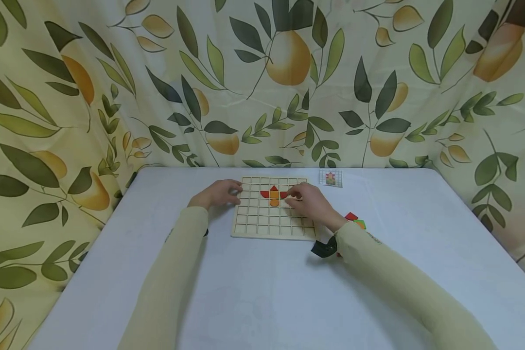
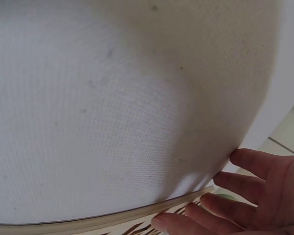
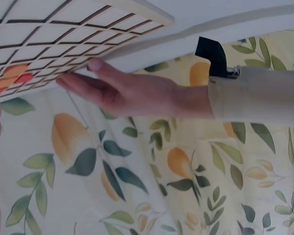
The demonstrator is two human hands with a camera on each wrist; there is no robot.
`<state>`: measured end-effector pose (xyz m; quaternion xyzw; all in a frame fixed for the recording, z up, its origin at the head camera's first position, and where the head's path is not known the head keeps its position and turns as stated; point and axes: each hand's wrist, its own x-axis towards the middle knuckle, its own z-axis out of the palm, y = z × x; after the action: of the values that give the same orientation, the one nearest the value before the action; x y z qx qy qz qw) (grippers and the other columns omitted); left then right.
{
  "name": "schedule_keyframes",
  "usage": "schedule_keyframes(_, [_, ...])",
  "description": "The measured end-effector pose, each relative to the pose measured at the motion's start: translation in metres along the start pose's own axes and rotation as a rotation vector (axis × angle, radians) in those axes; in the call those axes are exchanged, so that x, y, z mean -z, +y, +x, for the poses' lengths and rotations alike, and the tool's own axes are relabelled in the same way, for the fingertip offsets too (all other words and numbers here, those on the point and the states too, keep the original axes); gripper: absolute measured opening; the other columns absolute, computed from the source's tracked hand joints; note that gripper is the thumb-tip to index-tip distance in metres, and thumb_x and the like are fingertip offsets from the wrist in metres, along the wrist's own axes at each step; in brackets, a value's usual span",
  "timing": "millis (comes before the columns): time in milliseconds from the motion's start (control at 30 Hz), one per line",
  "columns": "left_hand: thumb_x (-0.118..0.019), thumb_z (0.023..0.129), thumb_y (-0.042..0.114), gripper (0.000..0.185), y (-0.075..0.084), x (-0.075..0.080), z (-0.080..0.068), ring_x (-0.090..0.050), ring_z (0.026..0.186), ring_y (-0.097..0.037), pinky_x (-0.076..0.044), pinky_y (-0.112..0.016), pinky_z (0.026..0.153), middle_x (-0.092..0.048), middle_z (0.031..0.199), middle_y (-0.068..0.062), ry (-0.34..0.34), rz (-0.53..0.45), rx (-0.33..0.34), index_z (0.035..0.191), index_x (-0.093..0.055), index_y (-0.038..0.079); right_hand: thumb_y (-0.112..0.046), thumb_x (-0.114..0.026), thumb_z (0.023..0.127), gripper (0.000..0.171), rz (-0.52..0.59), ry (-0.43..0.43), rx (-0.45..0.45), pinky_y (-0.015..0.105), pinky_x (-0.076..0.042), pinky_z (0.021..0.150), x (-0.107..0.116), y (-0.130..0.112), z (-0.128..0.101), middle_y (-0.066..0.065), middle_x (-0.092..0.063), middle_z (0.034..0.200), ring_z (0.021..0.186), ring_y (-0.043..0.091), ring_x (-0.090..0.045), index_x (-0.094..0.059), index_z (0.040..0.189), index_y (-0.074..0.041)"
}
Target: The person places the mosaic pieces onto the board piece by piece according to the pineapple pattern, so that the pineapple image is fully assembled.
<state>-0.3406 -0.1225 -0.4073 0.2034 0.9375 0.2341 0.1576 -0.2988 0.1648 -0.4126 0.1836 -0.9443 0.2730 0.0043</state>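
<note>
- The right hand (image 1: 308, 201) lies over the right middle of the wooden grid board (image 1: 269, 228); its fingertips cover part of the red and orange pieces (image 1: 273, 194), so whether they pinch a piece or only touch cannot be told
- The left hand (image 1: 216, 193) rests at the board's left edge, fingers relaxed and nearly straight; nothing is gripped
- The loose pieces (image 1: 355, 219) beside the right wrist are half hidden by the sleeve; red, orange and green show
- The small card (image 1: 330, 178) beyond the board is too small to read
- The board is flat pale wood cut into square cells, lying mid-table on a smooth white tablecloth (image 1: 245, 291); the leaf-and-fruit curtain (image 1: 262, 82) hangs behind
</note>
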Motion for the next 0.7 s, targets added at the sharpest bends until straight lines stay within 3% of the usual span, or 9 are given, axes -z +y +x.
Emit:
schedule_keyframes(333, [-0.066,0.084,0.022,0.043,-0.001,0.001,-0.002,-0.027,0.138,-0.024,-0.021,-0.039,0.115,-0.040,0.144,-0.003,0.008,-0.006,-0.013,0.125,-0.057,0.010,-0.024,-0.062,0.087,0.031,-0.043,0.035,-0.055,0.042,-0.049,0.084,0.041,0.037,-0.040,0.011,-0.061,0.107,0.097,0.026,-0.055,-0.063,0.111,-0.003])
schedule_keyframes(700, [-0.066,0.084,0.023,0.044,-0.002,0.001,0.001,-0.027,0.138,-0.023,-0.021,-0.039,0.116,-0.039,0.145,-0.002,0.003,-0.012,-0.002,0.125,-0.057,0.011,-0.024,-0.063,0.086,0.039,-0.096,-0.066,-0.200,0.045,-0.051,0.083,0.076,0.077,-0.076,0.018,-0.059,0.110,0.099,0.030,-0.051,-0.059,0.118,-0.001])
